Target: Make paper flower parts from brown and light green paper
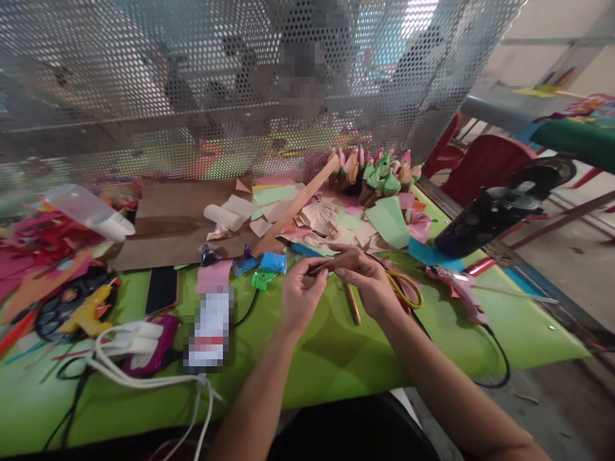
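My left hand (302, 291) and my right hand (368, 278) are close together above the green table, fingers closed on a small brown strip (329, 264) that looks like folded or rolled paper. The fingers cover much of it. Just behind them lies a blue-handled cutter (305, 248), its dark tip pointing left. Below the hands, a thin brown stick (353, 304) rests on the table. Beside my right hand is a yellow loop of cord or tape (408, 291). Small blue packets (273, 262) and a green packet (263, 279) lie to the left of my left hand.
At right are a corded pink glue gun (456, 286) and a tilted black bottle (485, 221). Paper scraps (317, 218) and several paper cones (379, 173) lie by a perforated metal screen (192, 83). Leftward are a lit phone (209, 330), purple power strip (163, 342) and white cables (144, 382).
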Action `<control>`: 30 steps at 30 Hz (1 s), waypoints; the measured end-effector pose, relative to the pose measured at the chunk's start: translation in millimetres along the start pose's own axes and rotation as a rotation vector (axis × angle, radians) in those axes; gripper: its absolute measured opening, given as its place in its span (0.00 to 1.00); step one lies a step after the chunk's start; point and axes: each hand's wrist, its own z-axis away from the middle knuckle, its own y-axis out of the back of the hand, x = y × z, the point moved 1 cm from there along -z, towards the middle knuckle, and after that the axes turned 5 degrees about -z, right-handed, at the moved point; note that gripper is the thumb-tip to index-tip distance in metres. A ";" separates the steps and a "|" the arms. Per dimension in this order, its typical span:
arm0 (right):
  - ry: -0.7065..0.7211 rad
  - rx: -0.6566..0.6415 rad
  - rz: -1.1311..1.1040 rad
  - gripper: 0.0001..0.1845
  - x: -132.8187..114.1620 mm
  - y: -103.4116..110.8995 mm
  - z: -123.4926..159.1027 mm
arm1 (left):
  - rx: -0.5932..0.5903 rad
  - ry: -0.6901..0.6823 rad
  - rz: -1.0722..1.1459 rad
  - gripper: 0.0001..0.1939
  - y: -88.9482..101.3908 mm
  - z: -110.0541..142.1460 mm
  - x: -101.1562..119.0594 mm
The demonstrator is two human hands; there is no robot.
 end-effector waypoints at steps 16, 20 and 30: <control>-0.107 -0.020 -0.094 0.15 3.5 -2.9 -0.5 | -0.021 0.096 0.127 0.09 -1.3 -0.3 -3.1; -0.111 -0.018 -0.104 0.16 3.9 -3.8 0.4 | -0.025 0.112 0.159 0.09 -2.2 -0.3 -5.0; -0.098 -0.011 -0.074 0.14 2.9 -5.0 0.6 | -0.016 0.134 0.196 0.07 -3.3 -1.7 -8.1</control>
